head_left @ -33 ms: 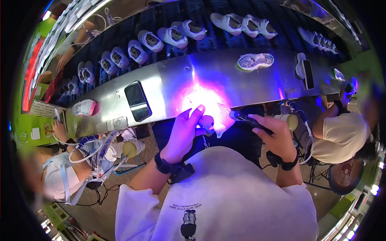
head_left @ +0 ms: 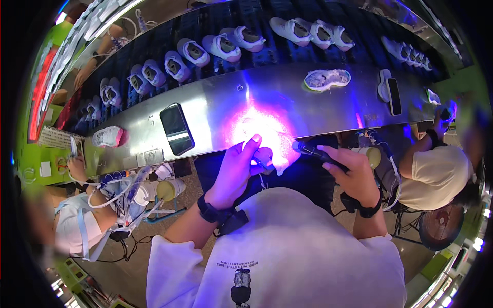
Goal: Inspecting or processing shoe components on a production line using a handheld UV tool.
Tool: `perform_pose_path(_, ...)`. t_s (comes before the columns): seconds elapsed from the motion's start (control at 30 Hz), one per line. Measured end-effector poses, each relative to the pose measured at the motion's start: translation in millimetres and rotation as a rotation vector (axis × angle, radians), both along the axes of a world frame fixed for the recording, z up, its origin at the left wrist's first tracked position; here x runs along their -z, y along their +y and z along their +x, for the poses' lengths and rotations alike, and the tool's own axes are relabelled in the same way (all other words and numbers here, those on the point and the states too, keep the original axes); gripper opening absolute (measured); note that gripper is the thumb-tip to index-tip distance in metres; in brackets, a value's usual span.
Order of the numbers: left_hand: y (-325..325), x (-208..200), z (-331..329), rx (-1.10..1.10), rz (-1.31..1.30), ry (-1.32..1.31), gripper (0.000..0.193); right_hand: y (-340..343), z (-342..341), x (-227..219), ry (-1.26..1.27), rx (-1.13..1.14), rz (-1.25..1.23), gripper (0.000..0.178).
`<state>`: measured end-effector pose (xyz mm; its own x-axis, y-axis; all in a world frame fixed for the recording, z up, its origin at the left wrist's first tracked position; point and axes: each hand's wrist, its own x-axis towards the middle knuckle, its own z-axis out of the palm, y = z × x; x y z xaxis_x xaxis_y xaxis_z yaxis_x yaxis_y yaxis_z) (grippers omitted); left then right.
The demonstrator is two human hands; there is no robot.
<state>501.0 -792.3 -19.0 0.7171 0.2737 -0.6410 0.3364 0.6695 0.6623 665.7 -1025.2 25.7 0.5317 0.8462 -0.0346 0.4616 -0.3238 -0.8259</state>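
Observation:
Under a strong violet-pink glare, my left hand (head_left: 232, 172) is closed on a pale, shoe-like piece (head_left: 280, 158). Its outline is mostly washed out by the light, and a darker patch shows beside my thumb. My right hand (head_left: 354, 173) is wrapped round the dark handle of a small brush (head_left: 309, 149). The brush tip points left, at the right edge of the pale piece; whether it touches cannot be made out. Both hands are at the near edge of the metal worktable (head_left: 210, 95), above my lap.
Pale shoes (head_left: 194, 53) line the dark conveyor (head_left: 154, 56) beyond the table. A phone (head_left: 176, 129), a shoe (head_left: 108, 137) and a shoe sole (head_left: 327, 79) lie on the metal. Co-workers sit left (head_left: 84, 220) and right (head_left: 436, 177); tubs (head_left: 169, 190) stand near them.

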Motion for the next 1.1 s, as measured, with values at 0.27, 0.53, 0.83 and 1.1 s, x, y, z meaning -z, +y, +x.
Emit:
perform_pose_path(0.27, -11, 1, -1, -0.173, -0.452, 0.021, 0.032, 19, 20, -16, -0.126, -0.117, -0.058, 0.043)
perform_pose_path(0.53, -14, 28, -6, -0.159, -0.857, 0.005, 0.038, 20, 30, -1, -0.160, -0.133, 0.036, 0.046)
perform_pose_path(0.83, -20, 36, 1, -0.176, -1.221, -0.061, 0.051, 18, 33, 15, -0.129, -0.092, 0.042, 0.045)
perform_pose_path(1.1, -18, 15, 10, -0.219, -1.114, -0.101, 0.058, 5, 23, 62, -0.010, -0.022, 0.131, 0.044)
